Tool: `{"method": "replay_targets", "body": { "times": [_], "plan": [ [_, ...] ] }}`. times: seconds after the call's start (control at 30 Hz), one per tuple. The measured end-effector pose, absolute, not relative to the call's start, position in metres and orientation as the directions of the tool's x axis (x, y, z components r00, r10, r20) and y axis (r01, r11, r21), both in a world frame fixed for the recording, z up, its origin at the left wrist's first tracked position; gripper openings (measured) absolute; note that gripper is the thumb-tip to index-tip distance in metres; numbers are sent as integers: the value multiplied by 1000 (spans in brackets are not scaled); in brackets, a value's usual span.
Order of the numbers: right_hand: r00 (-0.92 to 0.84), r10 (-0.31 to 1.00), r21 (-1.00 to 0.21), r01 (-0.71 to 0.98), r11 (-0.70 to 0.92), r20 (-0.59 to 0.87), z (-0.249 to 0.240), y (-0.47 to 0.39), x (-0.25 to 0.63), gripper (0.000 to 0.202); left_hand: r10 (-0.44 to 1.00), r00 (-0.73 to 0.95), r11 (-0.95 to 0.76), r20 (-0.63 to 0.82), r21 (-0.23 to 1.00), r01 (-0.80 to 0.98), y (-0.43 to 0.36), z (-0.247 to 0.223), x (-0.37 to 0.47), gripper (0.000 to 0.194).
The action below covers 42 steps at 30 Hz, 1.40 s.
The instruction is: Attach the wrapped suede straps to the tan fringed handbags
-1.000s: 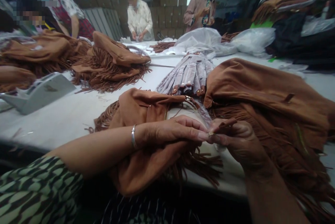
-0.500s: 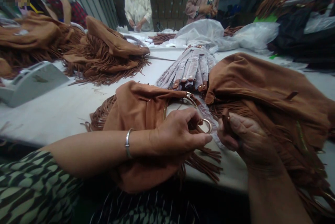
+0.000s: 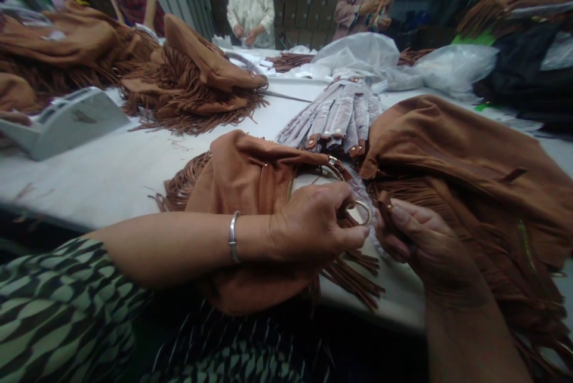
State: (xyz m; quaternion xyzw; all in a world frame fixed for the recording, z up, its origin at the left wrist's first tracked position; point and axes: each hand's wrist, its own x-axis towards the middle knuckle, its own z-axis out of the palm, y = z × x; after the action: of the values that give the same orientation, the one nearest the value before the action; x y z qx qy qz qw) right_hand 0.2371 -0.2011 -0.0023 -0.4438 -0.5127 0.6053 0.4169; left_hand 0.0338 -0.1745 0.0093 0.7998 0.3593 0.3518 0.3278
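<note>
A brown fringed bag (image 3: 242,174) lies at the table's front edge, partly behind my left forearm. My left hand (image 3: 313,219) is closed in a pinch on a metal ring (image 3: 362,213) at the bag's right side. Just right of the ring, my right hand (image 3: 421,231) grips the end of a brown leather strap (image 3: 384,201) between thumb and fingers. The strap end and the ring are a small gap apart. Most of the strap is hidden by my right hand. Brown fringe strands (image 3: 358,278) hang below my left hand.
Wrapped straps (image 3: 335,114) lie fanned out beyond my hands. A second fringed bag (image 3: 474,144) lies at right, with more bags (image 3: 201,73) at left beside a grey tape dispenser (image 3: 71,123). Clear plastic (image 3: 358,52) lies farther back. Several people (image 3: 250,1) stand across the table (image 3: 147,162).
The whole view has shifted, so things appear slightly farther right. My hands keep their holds on the ring and the strap, with a similar small gap between them.
</note>
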Motion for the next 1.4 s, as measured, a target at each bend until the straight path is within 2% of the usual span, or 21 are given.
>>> {"method": "replay_targets", "body": {
  "times": [0.1,0.27,0.57,0.93,1.07,1.2,1.3,1.4],
  "plan": [
    [-246,963,-993,-18,-120,-112,-2,-201,236,34,787,524,-544,325,767,342,-174,11,33,18],
    [-267,955,-991,28,-128,-131,-2,-200,235,35,789,520,-533,326,784,318,-174,11,33,25],
    [-239,962,-991,22,-131,-133,-4,-199,235,36,725,530,-623,440,747,232,-172,10,31,6],
    [-263,943,-978,96,-183,-202,0,-203,231,39,634,615,-698,469,689,194,-167,5,31,17],
    [-255,945,-978,100,-183,-203,1,-203,229,39,620,648,-666,442,733,138,-164,6,31,16],
    [-233,953,-981,23,-193,-193,-1,-201,231,38,667,678,-483,309,873,77,-163,6,33,17],
    [-183,971,-985,-52,-162,-151,-4,-199,233,32,704,674,-400,223,909,116,-162,7,34,14],
    [-134,979,-985,-56,-164,-156,-7,-199,229,36,750,634,-412,189,883,225,-161,6,35,18]
  ]
}}
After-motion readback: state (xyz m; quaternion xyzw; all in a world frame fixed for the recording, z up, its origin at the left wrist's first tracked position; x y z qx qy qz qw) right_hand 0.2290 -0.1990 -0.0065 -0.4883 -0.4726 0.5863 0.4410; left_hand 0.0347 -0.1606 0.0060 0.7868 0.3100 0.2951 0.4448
